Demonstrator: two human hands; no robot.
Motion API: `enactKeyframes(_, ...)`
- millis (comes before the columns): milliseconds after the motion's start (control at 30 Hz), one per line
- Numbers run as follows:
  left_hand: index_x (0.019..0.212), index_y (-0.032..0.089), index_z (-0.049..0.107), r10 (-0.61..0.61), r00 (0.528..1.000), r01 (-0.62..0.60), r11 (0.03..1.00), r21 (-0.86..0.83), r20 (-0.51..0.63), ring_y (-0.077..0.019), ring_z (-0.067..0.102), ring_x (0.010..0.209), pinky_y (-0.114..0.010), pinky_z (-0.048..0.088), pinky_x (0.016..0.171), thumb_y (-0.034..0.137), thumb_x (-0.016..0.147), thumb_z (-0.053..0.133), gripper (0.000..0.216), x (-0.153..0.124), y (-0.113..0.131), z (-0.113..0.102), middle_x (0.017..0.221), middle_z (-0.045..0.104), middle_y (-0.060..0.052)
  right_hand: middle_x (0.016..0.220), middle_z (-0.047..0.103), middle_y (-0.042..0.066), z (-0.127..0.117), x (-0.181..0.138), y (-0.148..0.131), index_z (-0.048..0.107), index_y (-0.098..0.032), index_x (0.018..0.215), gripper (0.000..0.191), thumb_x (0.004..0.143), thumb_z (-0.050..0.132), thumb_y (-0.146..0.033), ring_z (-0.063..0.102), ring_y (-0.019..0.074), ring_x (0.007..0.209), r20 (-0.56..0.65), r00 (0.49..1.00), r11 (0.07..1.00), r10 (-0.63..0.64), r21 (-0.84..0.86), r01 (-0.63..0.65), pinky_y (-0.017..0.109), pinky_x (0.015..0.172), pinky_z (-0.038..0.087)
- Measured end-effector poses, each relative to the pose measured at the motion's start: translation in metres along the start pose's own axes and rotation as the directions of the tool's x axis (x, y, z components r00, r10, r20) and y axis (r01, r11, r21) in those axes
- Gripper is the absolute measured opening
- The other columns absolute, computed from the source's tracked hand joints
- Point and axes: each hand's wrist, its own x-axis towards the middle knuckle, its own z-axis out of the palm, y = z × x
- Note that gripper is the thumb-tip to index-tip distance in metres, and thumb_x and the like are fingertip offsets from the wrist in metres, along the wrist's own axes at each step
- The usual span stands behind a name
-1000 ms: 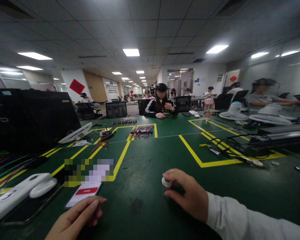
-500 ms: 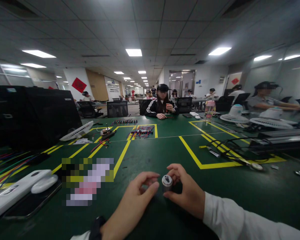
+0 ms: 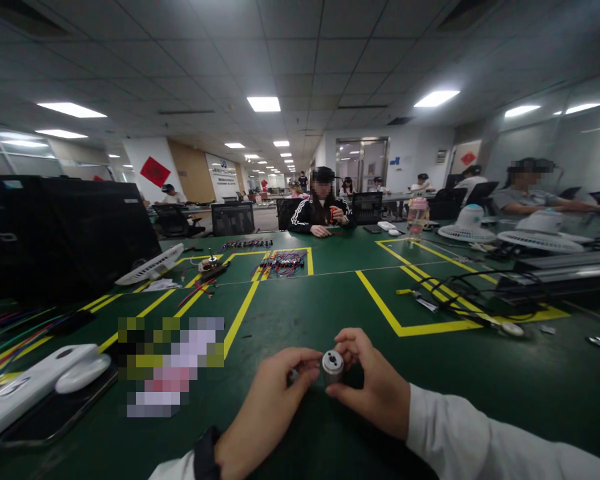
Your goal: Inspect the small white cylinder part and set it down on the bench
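A short silver-grey metal cylinder (image 3: pixel 333 368), with dark openings in its round top face, stands upright just above the green table. My right hand (image 3: pixel 375 373) grips it from the right, thumb in front and fingers behind. Close against its left side are the bent fingertips of my left hand (image 3: pixel 275 387). Thumb and forefinger there come nearly together. A small pale spot shows between those fingers, too little to name. Whether the left fingertips press on the cylinder I cannot tell.
A blurred-out patch (image 3: pixel 175 367), a phone (image 3: pixel 60 407) and a white case (image 3: pixel 35 387) lie left. Farther off are bundled wires (image 3: pixel 283 263) and a small motor (image 3: pixel 211 263). Black cables (image 3: pixel 455 300) and fans (image 3: pixel 467 223) sit right. A co-worker (image 3: pixel 323 207) sits opposite.
My left hand has moved right, up to the cylinder, and its fingers have drawn closer together. The cylinder's top now shows its dark openings more plainly. My right hand keeps its grip.
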Motion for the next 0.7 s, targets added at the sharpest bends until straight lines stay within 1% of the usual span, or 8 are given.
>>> enactKeyframes(100,0.094,0.025,0.068,0.008,0.999,-0.009,0.999,0.032,0.038,-0.022,0.063,0.079,-0.033,0.047,0.072,0.011,0.077,0.06,0.023,-0.004,-0.004,0.007,0.085,0.072,-0.001,0.093,0.054,0.001,0.0,0.0,0.0,0.03,-0.019,0.111,0.057,0.066,0.065,-0.013,0.054,0.0113,0.084,-0.005,1.0,1.0,-0.011,-0.006,0.011,0.029,0.078,0.044)
enactKeyframes(233,0.093,0.025,0.067,0.014,0.999,-0.017,0.998,0.061,0.051,-0.0241,0.061,0.082,-0.036,0.045,0.075,0.007,0.073,0.061,0.027,-0.006,-0.008,0.011,0.087,0.069,-0.002,0.094,0.055,0.001,0.0,0.0,-0.002,0.034,-0.019,0.11,0.055,0.066,0.065,-0.013,0.054,0.0116,0.084,-0.006,1.0,0.999,0.0,-0.04,0.0,0.029,0.077,0.045)
enactKeyframes(367,0.109,0.028,0.06,0.002,0.999,-0.003,1.0,0.029,0.04,-0.0227,0.061,0.087,-0.036,0.046,0.079,0.008,0.075,0.062,0.04,-0.008,-0.008,0.011,0.094,0.069,-0.002,0.096,0.057,0.003,-0.002,-0.002,-0.004,0.036,-0.019,0.113,0.055,0.067,0.065,-0.015,0.056,0.013,0.086,-0.024,1.0,0.998,-0.007,-0.065,0.005,0.03,0.079,0.046)
enactKeyframes(433,0.118,0.028,0.054,-0.017,1.0,0.016,1.0,0.006,0.021,-0.0217,0.062,0.089,-0.035,0.047,0.081,0.011,0.076,0.063,0.046,-0.011,-0.008,0.008,0.1,0.069,-0.003,0.1,0.057,0.004,-0.011,-0.007,-0.002,0.036,-0.019,0.117,0.054,0.07,0.064,-0.018,0.056,0.0143,0.091,-0.059,0.998,0.995,-0.01,-0.101,0.004,0.031,0.083,0.046)
enactKeyframes(533,0.119,0.027,0.052,-0.065,0.998,0.065,0.998,-0.028,-0.012,-0.02,0.063,0.085,-0.032,0.049,0.077,0.02,0.084,0.058,0.036,-0.021,-0.013,-0.006,0.101,0.067,-0.003,0.11,0.056,0.007,-0.041,-0.022,0.009,0.038,-0.02,0.122,0.05,0.077,0.059,-0.029,0.056,0.0167,0.098,-0.137,0.991,0.967,0.003,-0.25,-0.037,0.035,0.089,0.046)
enactKeyframes(633,0.111,0.027,0.055,-0.153,0.987,0.151,0.987,-0.056,-0.045,-0.0199,0.064,0.082,-0.031,0.051,0.074,0.03,0.09,0.05,0.022,-0.038,-0.025,-0.033,0.092,0.067,-0.001,0.113,0.056,0.009,-0.09,-0.045,0.029,0.045,-0.021,0.12,0.047,0.079,0.056,-0.041,0.058,0.0194,0.098,-0.257,0.966,0.881,-0.002,-0.458,-0.12,0.037,0.087,0.048)
enactKeyframes(667,0.108,0.026,0.057,-0.194,0.98,0.191,0.98,-0.063,-0.053,-0.0201,0.064,0.081,-0.031,0.051,0.072,0.033,0.091,0.048,0.021,-0.045,-0.03,-0.044,0.09,0.067,-0.001,0.113,0.057,0.009,-0.108,-0.054,0.036,0.047,-0.021,0.118,0.048,0.078,0.057,-0.045,0.058,0.0205,0.097,-0.309,0.951,0.848,-0.004,-0.505,-0.16,0.038,0.086,0.049)
enactKeyframes(700,0.103,0.025,0.059,-0.227,0.972,0.223,0.972,-0.068,-0.064,-0.0197,0.064,0.075,-0.03,0.051,0.067,0.035,0.09,0.047,0.02,-0.053,-0.035,-0.054,0.083,0.066,0.0,0.112,0.057,0.01,-0.127,-0.064,0.044,0.049,-0.022,0.117,0.051,0.075,0.058,-0.05,0.059,0.0218,0.096,-0.365,0.931,0.818,0.001,-0.535,-0.211,0.038,0.083,0.05)
